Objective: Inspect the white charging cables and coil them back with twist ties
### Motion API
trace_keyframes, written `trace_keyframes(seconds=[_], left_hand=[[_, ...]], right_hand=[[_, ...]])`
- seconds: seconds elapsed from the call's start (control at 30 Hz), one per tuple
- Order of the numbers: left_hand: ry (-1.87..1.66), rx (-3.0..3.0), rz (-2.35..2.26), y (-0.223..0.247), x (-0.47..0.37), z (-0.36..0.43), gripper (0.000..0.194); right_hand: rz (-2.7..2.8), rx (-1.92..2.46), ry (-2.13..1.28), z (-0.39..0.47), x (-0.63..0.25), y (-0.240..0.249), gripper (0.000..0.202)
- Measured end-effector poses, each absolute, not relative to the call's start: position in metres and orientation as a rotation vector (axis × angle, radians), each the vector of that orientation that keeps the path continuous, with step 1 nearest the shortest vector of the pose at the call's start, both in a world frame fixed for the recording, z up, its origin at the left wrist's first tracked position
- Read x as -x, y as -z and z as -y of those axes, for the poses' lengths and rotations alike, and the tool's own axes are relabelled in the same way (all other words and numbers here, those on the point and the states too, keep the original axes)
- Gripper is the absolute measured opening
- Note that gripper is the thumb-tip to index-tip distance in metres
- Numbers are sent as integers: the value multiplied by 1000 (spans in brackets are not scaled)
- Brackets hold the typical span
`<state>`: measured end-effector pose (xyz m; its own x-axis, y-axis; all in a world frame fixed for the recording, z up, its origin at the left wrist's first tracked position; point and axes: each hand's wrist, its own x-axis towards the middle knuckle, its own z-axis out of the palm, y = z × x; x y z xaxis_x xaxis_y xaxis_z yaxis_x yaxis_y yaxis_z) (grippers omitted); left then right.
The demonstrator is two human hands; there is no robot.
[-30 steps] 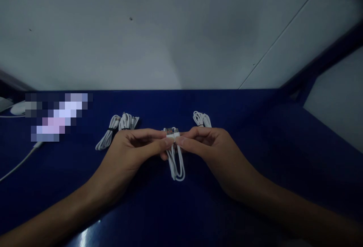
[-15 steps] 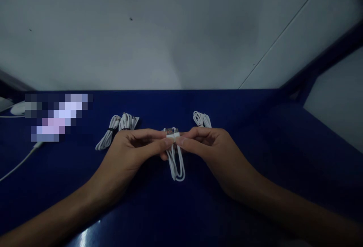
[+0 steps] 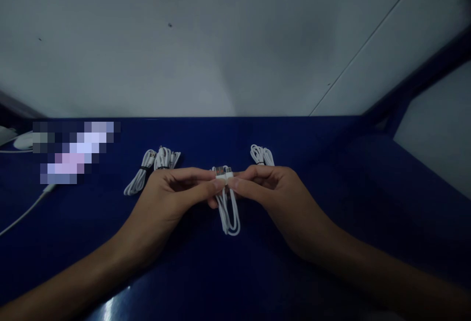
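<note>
A white cable (image 3: pixel 230 213) folded into loops hangs between my two hands at the centre, its metal plug and a second white connector side by side at the top. My left hand (image 3: pixel 172 191) pinches it from the left, thumb in front and fingers behind. From the right, my right hand (image 3: pixel 272 188) grips the same bundle, its thumb close to the other one. Beyond my left hand lie bundled white cables, one (image 3: pixel 138 178) tied with a black band and another (image 3: pixel 165 157) beside it. Partly hidden behind my right hand is a further white bundle (image 3: pixel 262 154).
On the blue table (image 3: pixel 228 281), a blurred-out bright object (image 3: pixel 81 151) with a white cord (image 3: pixel 24 218) lies at the left. A white rounded item (image 3: pixel 25 140) sits behind it. A pale wall (image 3: pixel 191 66) rises at the table's back edge.
</note>
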<state>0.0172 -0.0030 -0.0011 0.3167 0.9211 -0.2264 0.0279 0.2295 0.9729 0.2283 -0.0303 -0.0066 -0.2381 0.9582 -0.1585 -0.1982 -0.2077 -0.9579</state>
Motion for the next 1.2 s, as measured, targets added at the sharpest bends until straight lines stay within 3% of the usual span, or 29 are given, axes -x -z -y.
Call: trace_keyframes(seconds=[1.2], left_hand=[[-834, -1143, -1050, 3, -16, 4, 14]], right_hand=[[1102, 1017, -1561, 33, -228, 8, 13]])
